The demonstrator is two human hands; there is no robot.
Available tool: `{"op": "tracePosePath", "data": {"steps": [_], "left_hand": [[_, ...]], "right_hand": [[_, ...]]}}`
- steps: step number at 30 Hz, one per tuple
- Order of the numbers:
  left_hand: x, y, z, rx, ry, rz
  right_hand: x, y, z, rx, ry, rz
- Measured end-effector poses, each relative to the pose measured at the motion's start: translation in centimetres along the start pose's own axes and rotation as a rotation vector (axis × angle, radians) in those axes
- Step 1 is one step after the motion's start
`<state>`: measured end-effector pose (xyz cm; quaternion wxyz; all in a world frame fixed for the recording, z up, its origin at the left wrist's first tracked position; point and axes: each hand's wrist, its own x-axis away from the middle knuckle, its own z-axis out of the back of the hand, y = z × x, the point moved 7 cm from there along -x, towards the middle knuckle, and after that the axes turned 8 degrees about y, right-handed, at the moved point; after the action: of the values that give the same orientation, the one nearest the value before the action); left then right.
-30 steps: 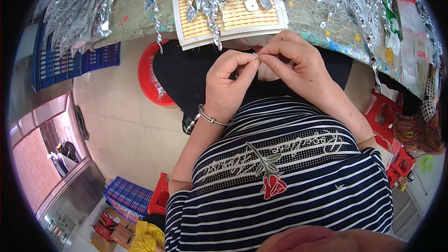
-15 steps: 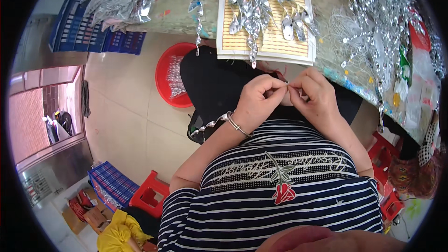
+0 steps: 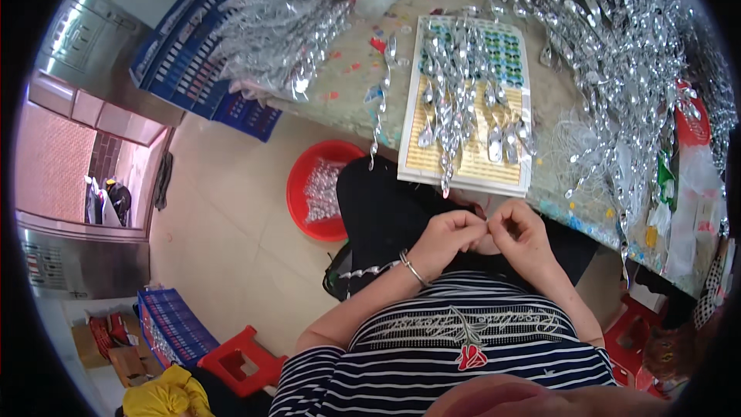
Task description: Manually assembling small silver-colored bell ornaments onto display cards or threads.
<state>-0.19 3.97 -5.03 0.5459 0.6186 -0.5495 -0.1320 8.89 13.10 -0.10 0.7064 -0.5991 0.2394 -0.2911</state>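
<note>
A round red plastic basin [image 3: 320, 199] sat on the pale tiled floor [image 3: 224, 247] beside the person's dark-trousered knee, and it held a heap of small silvery pieces. On the worktable [image 3: 347, 85] above lay a flat rectangular board with a yellow and green dotted grid [image 3: 467, 112], strewn with shiny twisted silver foil spirals [image 3: 463, 85]; larger tangles of the same silver spirals [image 3: 617, 54] covered the table's far and right sides.

The left hand [image 3: 446, 235] and the right hand [image 3: 521, 235] met over the lap, fingertips pressed together, both pinching a very small thin item [image 3: 486, 220] between them (too tiny to make out, perhaps a wire or thread end). A slim metal bangle [image 3: 411, 269] ringed the left wrist, and a silver spiral strand [image 3: 367, 270] trailed below that forearm.

Stacked blue plastic crates [image 3: 174, 324] stood at lower left near a low red plastic stool [image 3: 241, 355], the stool partly cut off by the striped shirt. The picture's dark rim hid whatever lay beyond the table's right end.
</note>
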Motion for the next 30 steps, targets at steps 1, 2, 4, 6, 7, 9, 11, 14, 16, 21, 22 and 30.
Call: {"op": "tracePosePath", "data": {"steps": [1, 2, 4, 6, 7, 9, 11, 14, 16, 21, 22, 30], "left_hand": [[0.1, 0.1, -0.1, 0.006, -0.008, -0.01], [0.1, 0.4, -0.2, -0.004, -0.018, -0.028], [0.1, 0.3, 0.0, 0.025, 0.019, -0.001], [0.0, 0.3, 0.1, 0.008, 0.016, -0.011], [0.1, 0.2, -0.1, -0.018, 0.005, -0.017], [0.2, -0.4, -0.2, -0.068, -0.008, -0.03], [-0.1, -0.9, 0.0, -0.072, -0.025, -0.052], [-0.1, -1.0, -0.2, -0.095, -0.024, -0.077], [-0.2, -1.4, 0.1, -0.093, -0.031, -0.076], [0.1, -1.4, 0.3, -0.092, -0.041, -0.045], [0.1, -1.5, 0.3, -0.13, -0.046, -0.06], [-0.5, -2.6, 0.6, -0.178, -0.028, -0.028]], "right_hand": [[0.0, -0.3, 0.0, 0.025, -0.002, 0.043], [0.0, -0.5, 0.0, 0.051, -0.003, 0.084], [-0.2, -0.4, 0.0, 0.103, -0.017, 0.105], [-0.2, 0.6, 0.1, 0.106, -0.011, 0.106], [0.2, 0.6, 0.1, 0.032, -0.01, -0.024], [0.7, 1.6, 0.1, 0.021, -0.013, -0.01], [0.8, 2.3, 0.3, 0.02, -0.008, -0.026], [1.1, 1.7, 0.4, 0.02, -0.006, -0.031], [1.3, 1.6, 0.2, 0.015, -0.021, -0.062], [1.4, 2.4, 0.0, 0.048, -0.089, -0.056], [1.4, 2.6, -0.1, 0.048, -0.095, -0.056], [1.8, 4.0, -0.3, 0.057, -0.068, -0.069]]}}
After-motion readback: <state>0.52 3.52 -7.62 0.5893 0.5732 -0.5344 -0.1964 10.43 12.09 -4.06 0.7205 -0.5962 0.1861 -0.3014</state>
